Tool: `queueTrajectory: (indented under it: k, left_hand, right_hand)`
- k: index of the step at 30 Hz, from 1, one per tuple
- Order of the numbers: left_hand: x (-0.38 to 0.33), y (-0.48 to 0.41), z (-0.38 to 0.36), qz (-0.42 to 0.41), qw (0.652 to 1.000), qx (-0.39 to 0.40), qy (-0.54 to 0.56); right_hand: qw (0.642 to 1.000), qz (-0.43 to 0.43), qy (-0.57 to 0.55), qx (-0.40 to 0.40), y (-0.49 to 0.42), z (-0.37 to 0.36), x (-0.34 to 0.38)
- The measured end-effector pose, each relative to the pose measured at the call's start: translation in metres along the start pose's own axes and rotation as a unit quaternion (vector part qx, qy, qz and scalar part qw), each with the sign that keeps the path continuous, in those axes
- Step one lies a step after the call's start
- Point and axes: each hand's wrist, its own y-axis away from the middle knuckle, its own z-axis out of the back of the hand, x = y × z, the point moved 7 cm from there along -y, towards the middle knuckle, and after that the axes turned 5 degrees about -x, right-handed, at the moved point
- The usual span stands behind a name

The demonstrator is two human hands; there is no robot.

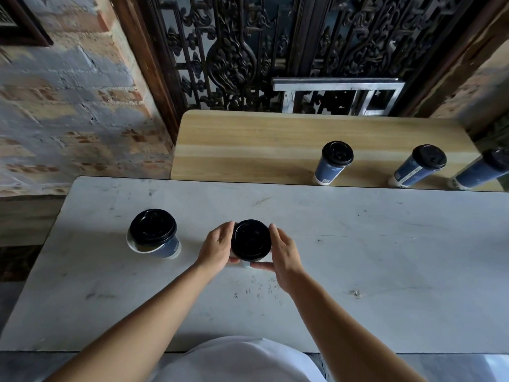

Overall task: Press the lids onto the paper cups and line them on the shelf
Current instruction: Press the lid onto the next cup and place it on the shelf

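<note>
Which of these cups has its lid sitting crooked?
The lone cup on the table's left: its black lid sits off-centre, baring the white rim on one side. No other lid sits askew.

3 lidded cups (329, 172) on wooden shelf (248, 144), 2 on table (358, 244)

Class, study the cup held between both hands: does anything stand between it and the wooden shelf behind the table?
Nothing visible does. The held cup faces open shelf; the three lidded cups stand further right on it, and the other cup sits to the left on the table.
</note>
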Motion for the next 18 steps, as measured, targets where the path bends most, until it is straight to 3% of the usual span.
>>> queueTrajectory:
  k: [5, 10, 18]
  left_hand:
    - [0.012, 0.007, -0.001, 0.012, 0.996, -0.050, 0.078]
    - [0.033, 0.015, -0.004, 0.066, 0.989, -0.085, 0.099]
    - [0.026, 0.010, -0.001, 0.064, 0.994, -0.077, 0.046]
  right_hand:
    - [0.995, 0.000, -0.096, 0.009, 0.006, 0.005, -0.014]
    - [0.998, 0.002, -0.059, 0.013, 0.003, 0.004, -0.013]
    - [0.998, -0.004, -0.038, 0.041, 0.004, -0.001, -0.013]
